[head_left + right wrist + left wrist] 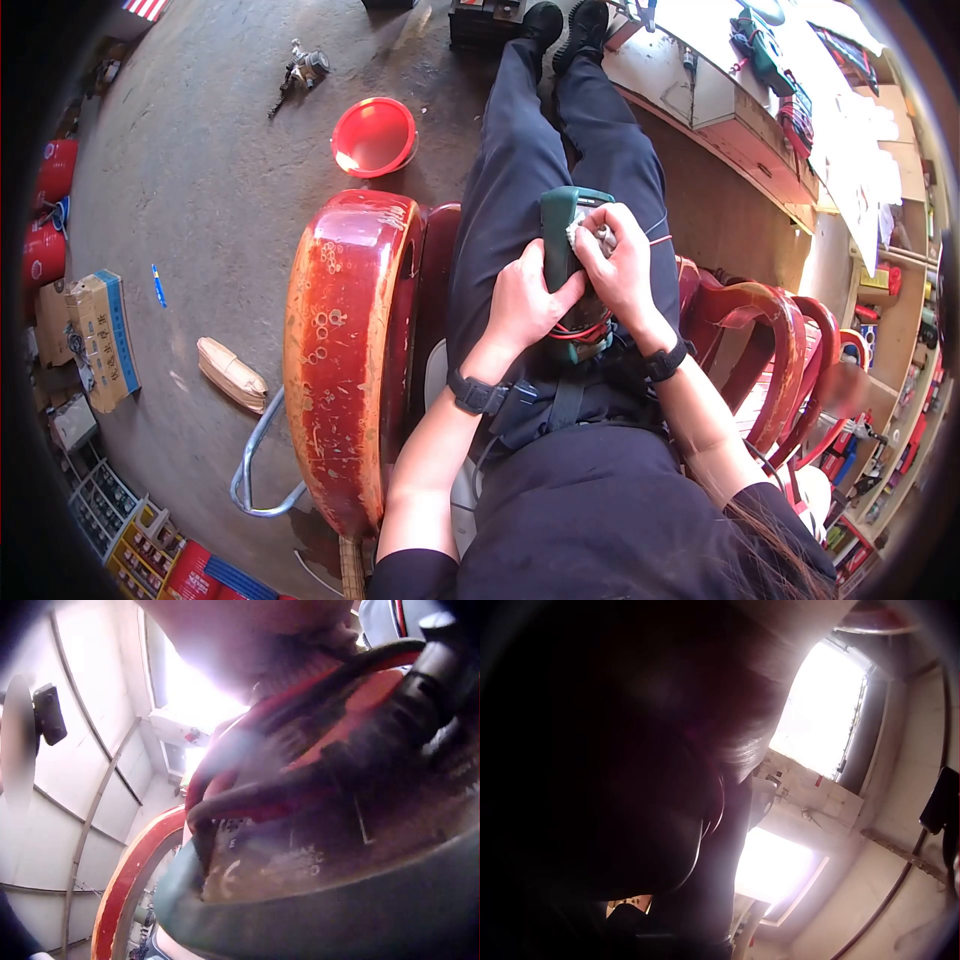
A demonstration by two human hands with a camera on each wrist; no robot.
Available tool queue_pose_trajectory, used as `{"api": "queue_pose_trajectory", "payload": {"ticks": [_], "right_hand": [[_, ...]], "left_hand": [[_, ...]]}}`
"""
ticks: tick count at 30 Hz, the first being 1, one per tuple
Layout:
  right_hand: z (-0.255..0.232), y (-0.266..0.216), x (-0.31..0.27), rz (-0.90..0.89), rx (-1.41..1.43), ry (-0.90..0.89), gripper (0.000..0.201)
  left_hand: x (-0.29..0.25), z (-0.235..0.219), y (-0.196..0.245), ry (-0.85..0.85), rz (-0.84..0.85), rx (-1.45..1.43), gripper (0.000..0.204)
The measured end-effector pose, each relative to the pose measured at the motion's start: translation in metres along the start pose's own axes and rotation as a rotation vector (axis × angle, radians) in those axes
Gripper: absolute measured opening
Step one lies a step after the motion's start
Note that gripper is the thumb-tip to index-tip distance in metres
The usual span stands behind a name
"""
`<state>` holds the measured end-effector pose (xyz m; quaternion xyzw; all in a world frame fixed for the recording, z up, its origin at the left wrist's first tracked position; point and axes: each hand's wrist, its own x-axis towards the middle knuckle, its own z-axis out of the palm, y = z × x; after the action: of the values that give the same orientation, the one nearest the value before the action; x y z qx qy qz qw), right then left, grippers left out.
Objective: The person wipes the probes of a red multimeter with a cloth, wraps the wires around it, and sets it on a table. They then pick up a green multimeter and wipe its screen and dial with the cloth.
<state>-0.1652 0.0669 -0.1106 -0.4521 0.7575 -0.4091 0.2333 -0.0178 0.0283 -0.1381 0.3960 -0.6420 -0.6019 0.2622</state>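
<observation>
A multimeter [557,212] in a green case lies on the person's lap, its red and black test leads [259,791] bunched over its lower face. The left hand [526,298] grips the case's left edge, thumb across the front. From the other side, the right hand [622,268] pinches a crumpled whitish cloth [574,228] against the upper part of the meter. Printed markings and the green rim [337,907] show close up in the right wrist view. The left wrist view is mostly dark, so the left fingertips are hidden there.
Worn red wooden chair arms [335,350] flank the lap. A red bucket [375,138] and a small metal part [303,68] are on the floor ahead. To the right stands a desk [740,125] with more instruments; shelves [905,330] line the far right. A cardboard box [105,340] lies left.
</observation>
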Motion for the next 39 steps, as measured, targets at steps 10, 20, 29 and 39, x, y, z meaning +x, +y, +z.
{"api": "queue_pose_trajectory", "payload": {"ticks": [10, 20, 29, 39], "right_hand": [[0.0003, 0.0035, 0.0, 0.004, 0.027, 0.015, 0.015], [0.0011, 0.0061, -0.0005, 0.008, 0.024, 0.027, 0.015], [0.002, 0.0066, -0.0004, 0.006, 0.019, 0.036, 0.015], [0.0024, 0.0073, -0.0004, 0.012, 0.023, 0.045, 0.014]], "left_hand": [[-0.0003, -0.0023, 0.0029, -0.054, -0.063, 0.054, 0.039], [-0.0004, -0.0015, 0.0023, -0.059, -0.069, 0.054, 0.042], [0.0001, -0.002, 0.0002, -0.072, -0.077, 0.044, 0.043], [0.001, -0.0009, 0.0018, -0.027, -0.043, -0.005, 0.044]]}}
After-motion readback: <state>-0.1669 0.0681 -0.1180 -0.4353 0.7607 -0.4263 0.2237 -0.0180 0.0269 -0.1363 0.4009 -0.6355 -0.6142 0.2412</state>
